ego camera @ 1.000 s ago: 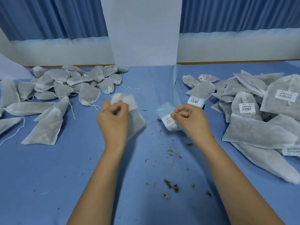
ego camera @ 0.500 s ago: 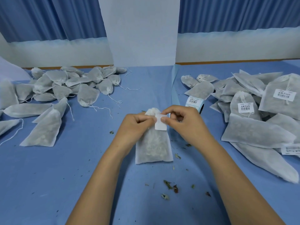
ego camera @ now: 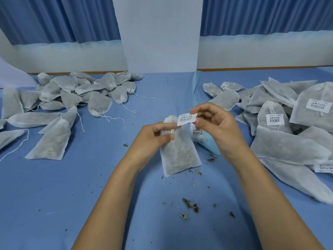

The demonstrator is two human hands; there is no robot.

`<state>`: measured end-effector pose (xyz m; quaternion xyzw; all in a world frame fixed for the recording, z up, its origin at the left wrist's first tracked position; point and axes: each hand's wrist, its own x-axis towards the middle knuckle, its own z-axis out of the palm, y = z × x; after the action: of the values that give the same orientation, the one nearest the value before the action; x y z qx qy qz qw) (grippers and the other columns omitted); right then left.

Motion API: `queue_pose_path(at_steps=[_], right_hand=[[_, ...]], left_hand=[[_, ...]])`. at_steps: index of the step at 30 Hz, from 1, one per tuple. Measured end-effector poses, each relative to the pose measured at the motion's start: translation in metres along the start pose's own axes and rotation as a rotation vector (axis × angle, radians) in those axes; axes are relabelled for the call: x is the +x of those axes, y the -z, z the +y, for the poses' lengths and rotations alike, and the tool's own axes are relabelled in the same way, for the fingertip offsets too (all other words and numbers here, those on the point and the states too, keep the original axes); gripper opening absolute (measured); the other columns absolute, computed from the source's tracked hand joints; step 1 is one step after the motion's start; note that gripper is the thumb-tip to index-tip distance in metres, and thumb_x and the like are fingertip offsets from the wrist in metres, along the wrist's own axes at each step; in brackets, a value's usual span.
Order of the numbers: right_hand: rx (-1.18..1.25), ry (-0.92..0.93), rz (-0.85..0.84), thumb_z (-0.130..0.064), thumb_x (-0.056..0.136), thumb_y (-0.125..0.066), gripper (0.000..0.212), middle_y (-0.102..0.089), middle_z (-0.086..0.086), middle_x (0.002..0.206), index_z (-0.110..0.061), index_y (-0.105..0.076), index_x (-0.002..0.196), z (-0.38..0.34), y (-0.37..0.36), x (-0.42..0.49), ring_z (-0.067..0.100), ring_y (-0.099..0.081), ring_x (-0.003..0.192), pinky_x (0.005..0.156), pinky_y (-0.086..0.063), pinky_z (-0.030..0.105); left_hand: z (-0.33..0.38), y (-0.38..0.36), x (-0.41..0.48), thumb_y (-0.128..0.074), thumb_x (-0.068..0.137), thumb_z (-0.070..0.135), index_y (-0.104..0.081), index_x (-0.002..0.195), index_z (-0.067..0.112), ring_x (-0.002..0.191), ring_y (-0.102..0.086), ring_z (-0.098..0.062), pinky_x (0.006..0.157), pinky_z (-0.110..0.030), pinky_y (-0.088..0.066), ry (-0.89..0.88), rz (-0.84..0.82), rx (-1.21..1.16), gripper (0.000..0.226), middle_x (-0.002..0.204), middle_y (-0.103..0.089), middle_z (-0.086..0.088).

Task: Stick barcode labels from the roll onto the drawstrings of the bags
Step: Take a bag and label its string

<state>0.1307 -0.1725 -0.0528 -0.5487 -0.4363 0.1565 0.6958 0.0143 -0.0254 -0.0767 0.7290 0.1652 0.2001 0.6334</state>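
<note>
A white mesh bag [ego camera: 178, 152] filled with dried herbs lies on the blue table in front of me. My left hand [ego camera: 155, 136] pinches its drawstring near the bag's gathered top. A white barcode label [ego camera: 186, 119] is pinched at its right end by my right hand [ego camera: 216, 127], which holds it just above the bag's top, its left end close to my left fingertips. The label roll [ego camera: 200, 136], with its blue backing strip, lies just behind my right hand, partly hidden by it.
A heap of unlabelled bags [ego camera: 68, 98] with loose strings covers the left of the table. Labelled bags [ego camera: 281, 130] are piled on the right. Dried herb crumbs [ego camera: 189, 204] are scattered on the cloth near me. A white pillar [ego camera: 158, 33] stands behind the table.
The bag came from the air at left down onto the table in front of me. My right hand left the roll with a peeled label and now holds it flat above the bag's top.
</note>
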Motion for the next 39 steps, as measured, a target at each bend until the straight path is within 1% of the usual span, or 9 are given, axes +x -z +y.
queue_pose_path(at_steps=[7, 11, 18, 24, 26, 29, 31, 34, 39], right_hand=[[-0.131, -0.093, -0.082, 0.006, 0.082, -0.047, 0.023, -0.064, -0.011, 0.072, -0.011, -0.062, 0.085, 0.01, -0.019, -0.003, 0.009, -0.054, 0.064, 0.071, -0.046, 0.021], [-0.272, -0.117, 0.003, -0.001, 0.083, -0.067, 0.009, -0.064, -0.003, 0.075, -0.009, -0.064, 0.079, 0.02, -0.023, -0.002, 0.007, -0.056, 0.068, 0.071, -0.046, 0.021], [-0.493, -0.069, 0.052, -0.005, 0.08, -0.069, 0.013, -0.06, 0.0, 0.071, -0.015, -0.061, 0.077, 0.024, -0.022, -0.001, 0.004, -0.051, 0.062, 0.063, -0.04, 0.015], [-0.747, -0.039, 0.212, -0.029, 0.073, -0.08, 0.036, -0.044, -0.012, 0.062, -0.019, -0.051, 0.092, 0.026, -0.022, 0.0, 0.002, -0.043, 0.059, 0.058, -0.034, 0.016], [-0.69, -0.097, 0.3, -0.037, 0.069, -0.082, 0.043, -0.05, -0.01, 0.072, -0.019, -0.053, 0.096, 0.021, -0.015, -0.003, 0.001, -0.046, 0.065, 0.061, -0.036, 0.013], [-0.361, -0.162, 0.256, -0.023, 0.077, -0.077, 0.019, -0.067, 0.001, 0.08, -0.011, -0.065, 0.085, 0.011, -0.006, -0.011, 0.006, -0.058, 0.072, 0.069, -0.045, 0.018], [-0.276, -0.166, 0.304, -0.014, 0.081, -0.074, 0.015, -0.068, 0.007, 0.072, -0.006, -0.065, 0.072, 0.007, 0.002, -0.017, 0.011, -0.06, 0.067, 0.065, -0.046, 0.029], [-0.212, -0.2, 0.357, -0.013, 0.082, -0.073, 0.012, -0.072, 0.009, 0.076, -0.007, -0.068, 0.072, -0.004, 0.018, -0.027, 0.012, -0.064, 0.069, 0.066, -0.048, 0.028], [-0.098, -0.286, 0.291, -0.011, 0.083, -0.071, 0.004, -0.075, 0.006, 0.085, -0.011, -0.075, 0.084, -0.024, 0.059, -0.051, 0.019, -0.071, 0.081, 0.076, -0.055, 0.033]], left_hand=[[0.002, -0.002, 0.0, -0.074, 0.076, -0.007, -0.072, 0.111, 0.028, 0.098, -0.066, -0.006, 0.082, -0.015, -0.051, -0.03, -0.033, 0.02, 0.049, 0.108, -0.074, 0.005], [0.003, -0.001, 0.0, -0.076, 0.072, -0.01, -0.069, 0.116, 0.028, 0.099, -0.069, -0.009, 0.084, -0.016, -0.052, -0.028, -0.06, 0.005, 0.058, 0.107, -0.074, 0.005], [0.007, -0.002, -0.004, -0.075, 0.081, 0.004, -0.069, 0.119, 0.019, 0.101, -0.069, -0.007, 0.084, -0.012, -0.05, -0.063, -0.052, 0.001, 0.041, 0.108, -0.074, 0.005], [0.011, -0.009, -0.006, -0.065, 0.082, -0.014, -0.071, 0.114, 0.014, 0.096, -0.071, -0.014, 0.078, -0.017, -0.053, -0.142, 0.011, -0.029, 0.043, 0.11, -0.072, -0.005], [0.015, -0.012, -0.007, -0.067, 0.08, -0.014, -0.067, 0.121, 0.024, 0.095, -0.071, -0.014, 0.076, -0.019, -0.054, -0.175, 0.039, -0.086, 0.055, 0.108, -0.073, 0.002], [0.023, -0.022, -0.002, -0.073, 0.081, -0.003, -0.048, 0.136, 0.04, 0.091, -0.072, -0.013, 0.076, -0.018, -0.053, -0.208, 0.081, -0.128, 0.074, 0.107, -0.071, 0.001], [0.028, -0.038, 0.002, -0.072, 0.086, 0.013, -0.048, 0.136, 0.035, 0.086, -0.069, -0.009, 0.079, -0.02, -0.053, -0.152, 0.148, -0.076, 0.06, 0.095, -0.072, -0.004], [0.032, -0.069, 0.007, -0.069, 0.089, 0.018, -0.067, 0.112, 0.02, 0.072, -0.061, -0.012, 0.077, -0.031, -0.053, -0.091, 0.191, -0.027, 0.023, 0.077, -0.068, -0.02], [0.045, -0.123, 0.008, -0.071, 0.087, 0.016, -0.063, 0.107, 0.023, 0.062, -0.063, -0.002, 0.067, -0.014, -0.049, -0.167, 0.273, -0.046, 0.023, 0.061, -0.068, 0.008]])
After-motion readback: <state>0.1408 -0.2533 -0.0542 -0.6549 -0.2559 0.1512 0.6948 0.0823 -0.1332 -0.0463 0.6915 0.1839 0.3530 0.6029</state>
